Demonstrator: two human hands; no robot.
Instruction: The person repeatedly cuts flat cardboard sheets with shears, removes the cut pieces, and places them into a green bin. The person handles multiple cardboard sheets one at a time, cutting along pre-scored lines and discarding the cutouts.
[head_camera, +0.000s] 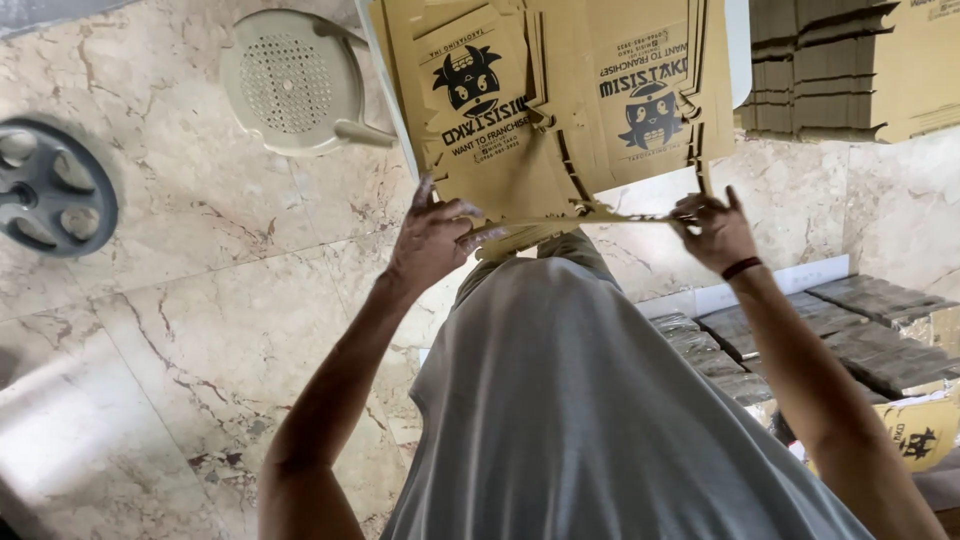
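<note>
Marble floor tiles spread below, but the work sits at chest height: a flat die-cut cardboard box blank (560, 215), printed side away, is held edge-on over a table stacked with more blanks (560, 100). Left hand (432, 240) and right hand (715, 232) each pinch an end, fingers closed on the panel. Folding looks underway; creasing the flaps seems next. A plastic stool (290, 80) stands beside.
</note>
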